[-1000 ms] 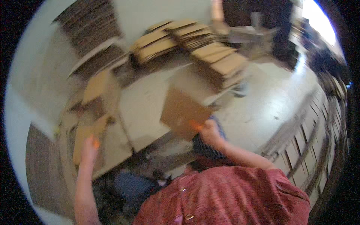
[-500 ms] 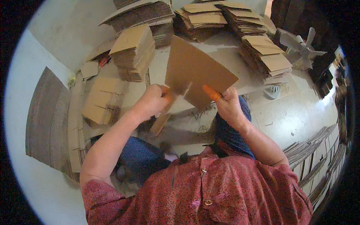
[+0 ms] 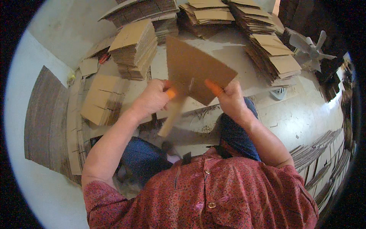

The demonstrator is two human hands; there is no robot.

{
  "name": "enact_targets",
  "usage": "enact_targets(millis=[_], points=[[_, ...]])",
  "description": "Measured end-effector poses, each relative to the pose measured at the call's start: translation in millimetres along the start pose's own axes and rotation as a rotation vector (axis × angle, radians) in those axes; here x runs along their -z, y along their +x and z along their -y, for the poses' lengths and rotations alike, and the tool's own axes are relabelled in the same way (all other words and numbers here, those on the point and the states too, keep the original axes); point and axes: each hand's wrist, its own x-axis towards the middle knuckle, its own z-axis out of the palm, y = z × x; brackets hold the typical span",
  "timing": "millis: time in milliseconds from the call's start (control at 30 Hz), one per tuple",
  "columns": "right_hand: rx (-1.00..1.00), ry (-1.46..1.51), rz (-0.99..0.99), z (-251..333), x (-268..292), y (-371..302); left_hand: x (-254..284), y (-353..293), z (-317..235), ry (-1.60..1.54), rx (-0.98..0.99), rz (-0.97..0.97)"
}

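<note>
In front of me I hold up a brown cardboard sheet (image 3: 196, 66) with a pale slit near its lower part. My left hand (image 3: 153, 97) is closed at the sheet's lower left side, where motion blurs the edge. Beneath that hand a narrow cardboard strip (image 3: 169, 121) slants down; whether it is one piece with the sheet I cannot tell. My right hand (image 3: 233, 102) pinches the sheet's lower right edge. Orange covers sit on fingers of both hands. Left of my left hand stands a stack of slotted cardboard pieces (image 3: 101, 100).
A tall cardboard stack (image 3: 133, 45) stands at the back left. Further stacks (image 3: 211, 17) line the back, and another (image 3: 274, 57) leans at the right near a fan (image 3: 310, 49). Large sheets (image 3: 47, 118) rest against the left wall. More slotted cardboard (image 3: 318, 152) lies at lower right.
The sheet has tilted a little, and its lower right edge has moved slightly up and left with my right hand. The narrow strip reaches higher and looks more blurred.
</note>
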Motion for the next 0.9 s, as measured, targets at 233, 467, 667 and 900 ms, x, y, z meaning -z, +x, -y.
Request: enact_targets(millis=[233, 467, 667, 900], points=[[0.157, -0.025, 0.021, 31, -1, 8, 2, 5, 13, 0.029, -0.042, -0.115], [-0.017, -0.170, 0.101, -15, -21, -8, 10, 9, 5, -0.049, -0.066, -0.108], [-0.111, -0.154, 0.085, -57, -9, 19, 92, 74, 88, 0.643, -0.444, -0.856], [-0.073, -0.254, 0.086, -68, -11, 45, 160, 135, 95, 1.107, -0.393, -0.912]])
